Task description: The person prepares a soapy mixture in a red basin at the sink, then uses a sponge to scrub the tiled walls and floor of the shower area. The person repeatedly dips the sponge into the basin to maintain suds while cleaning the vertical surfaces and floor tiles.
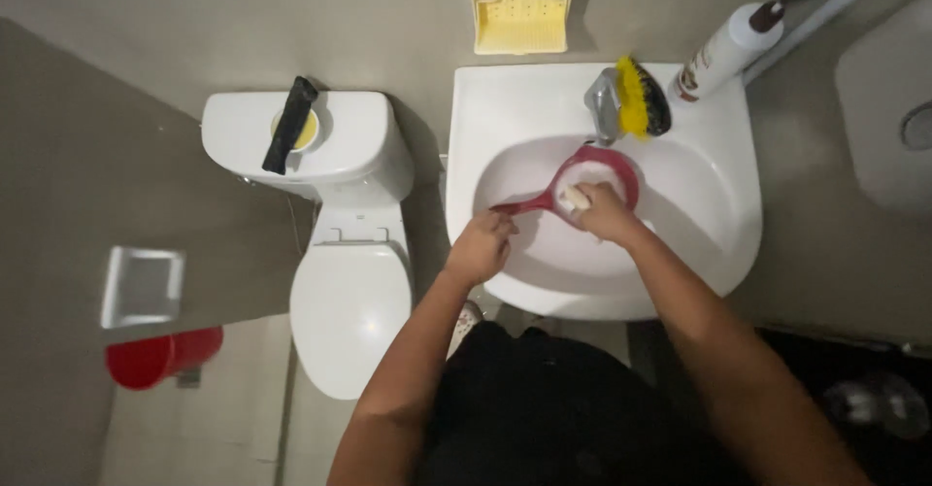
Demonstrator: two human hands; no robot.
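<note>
A red dipper with a long handle sits over the bowl of the white sink. My left hand grips the end of the dipper's handle at the sink's left side. My right hand is inside the dipper's cup, closed on a small pale piece, perhaps soap or a sponge. The tap stands just behind the dipper.
A yellow-bristled brush lies on the sink's back rim beside a white pump bottle. A white toilet with a dark object on its tank stands left. A red bucket sits at lower left, a yellow soap holder on the wall.
</note>
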